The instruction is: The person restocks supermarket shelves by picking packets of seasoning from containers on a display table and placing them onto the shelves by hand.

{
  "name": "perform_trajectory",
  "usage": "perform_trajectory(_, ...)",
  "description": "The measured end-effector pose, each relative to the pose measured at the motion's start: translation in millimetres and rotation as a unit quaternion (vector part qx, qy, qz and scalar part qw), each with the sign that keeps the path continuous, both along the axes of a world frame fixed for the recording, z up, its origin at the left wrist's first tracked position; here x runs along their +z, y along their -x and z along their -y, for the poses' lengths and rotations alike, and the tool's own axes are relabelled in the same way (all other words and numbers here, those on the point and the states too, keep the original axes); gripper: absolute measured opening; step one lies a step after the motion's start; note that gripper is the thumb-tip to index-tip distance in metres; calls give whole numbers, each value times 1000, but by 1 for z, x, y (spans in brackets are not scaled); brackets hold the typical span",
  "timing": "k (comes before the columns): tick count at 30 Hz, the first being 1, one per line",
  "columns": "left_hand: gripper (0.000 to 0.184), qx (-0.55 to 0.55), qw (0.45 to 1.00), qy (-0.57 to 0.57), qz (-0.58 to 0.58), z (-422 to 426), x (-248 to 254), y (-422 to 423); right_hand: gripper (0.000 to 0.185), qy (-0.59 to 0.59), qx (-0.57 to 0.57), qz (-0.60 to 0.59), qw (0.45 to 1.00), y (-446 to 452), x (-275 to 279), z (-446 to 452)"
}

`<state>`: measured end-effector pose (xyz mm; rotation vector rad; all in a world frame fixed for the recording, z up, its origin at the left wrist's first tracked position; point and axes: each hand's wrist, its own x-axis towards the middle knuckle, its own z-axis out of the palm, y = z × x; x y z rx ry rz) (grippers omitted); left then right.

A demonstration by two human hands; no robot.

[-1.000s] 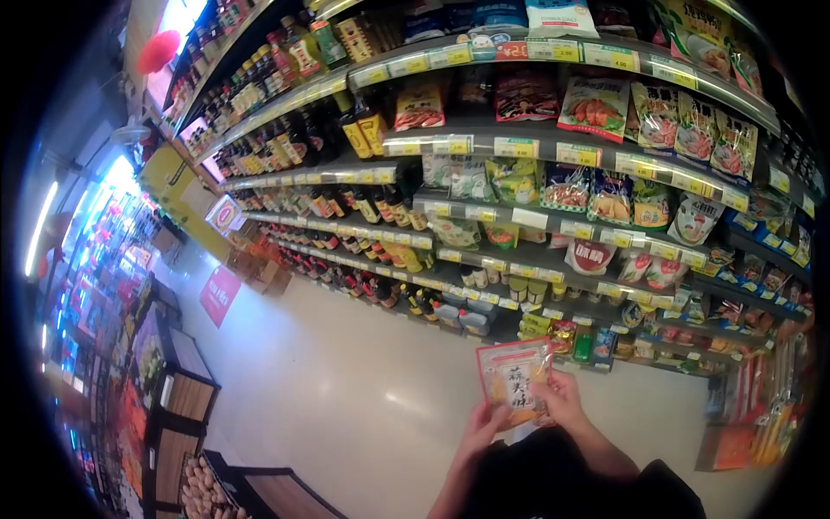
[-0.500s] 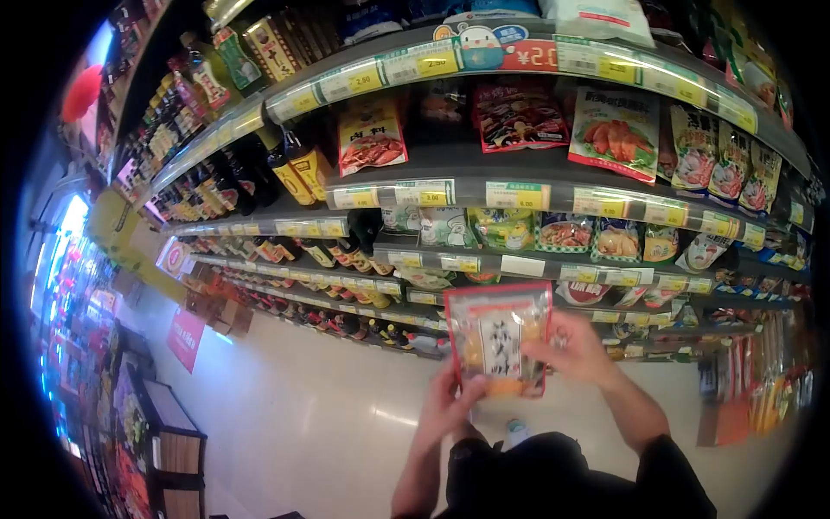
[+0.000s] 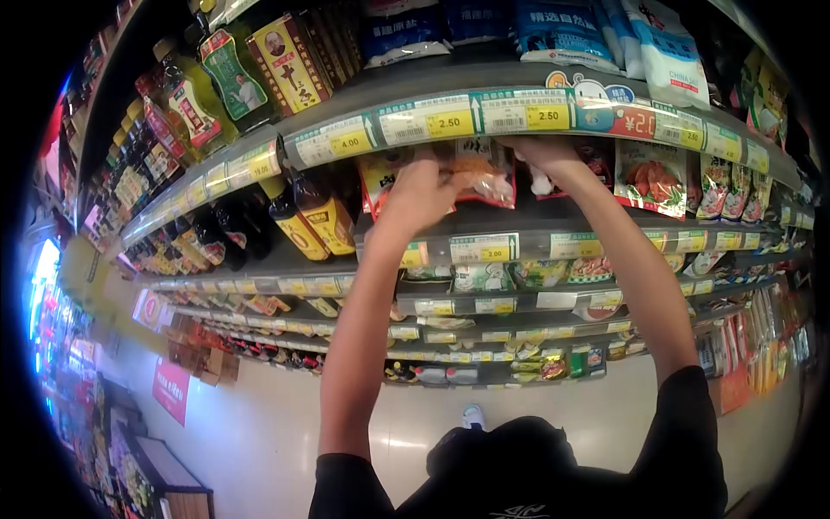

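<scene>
On the shelf below the top price rail lies a red-edged food packet [image 3: 486, 183] with orange and pale contents showing. My left hand [image 3: 418, 197] is at its left side, thumb against the packet and fingertips partly behind the rail. Just to its right, my right hand [image 3: 546, 156] reaches under the same rail, its fingers mostly hidden; whether it touches the packet I cannot tell. A yellow-and-red packet [image 3: 378, 177] stands left of my left hand. A packet with a picture of red-brown food [image 3: 650, 177] stands farther right.
The price rail [image 3: 432, 123] crosses just above both hands. Blue salt bags [image 3: 566, 35] lie on the shelf above. Dark sauce bottles [image 3: 324, 212] and oil bottles [image 3: 192, 95] stand to the left. Lower shelves hold more packets, above a pale floor [image 3: 277, 424].
Both hands have moved up and forward from in front of my body to the shelf. The red-edged packet they held is now at that shelf. The view is closer to the shelves.
</scene>
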<state>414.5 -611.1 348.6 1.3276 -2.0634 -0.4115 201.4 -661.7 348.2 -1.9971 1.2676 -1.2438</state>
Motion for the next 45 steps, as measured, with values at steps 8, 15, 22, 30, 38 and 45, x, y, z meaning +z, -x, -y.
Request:
perform_trajectory(8,44,95,970,163,151,75,-27,15,38,287,-167,-206,921,8,-50,100)
perform_trajectory(15,50,96,953,150,244,56,-30,33,37,304,-181,-171,919,6,-50,88)
perform_trajectory(22,69,234,910,160,301,24,-33,21,35,313,-178,-174,916,6,-43,85)
perform_trajectory(30,61,42,974,103,197,39,-20,-20,33,341,-160,-161,912,5,-38,85)
perform_trajectory(38,75,-71,924,33,375,39,22,-44,45,249,-166,-219,929,9,-16,48)
perform_trajectory(45,77,-48,962,-25,268,23,25,-55,36,54,-46,-220,973,-2,15,-63)
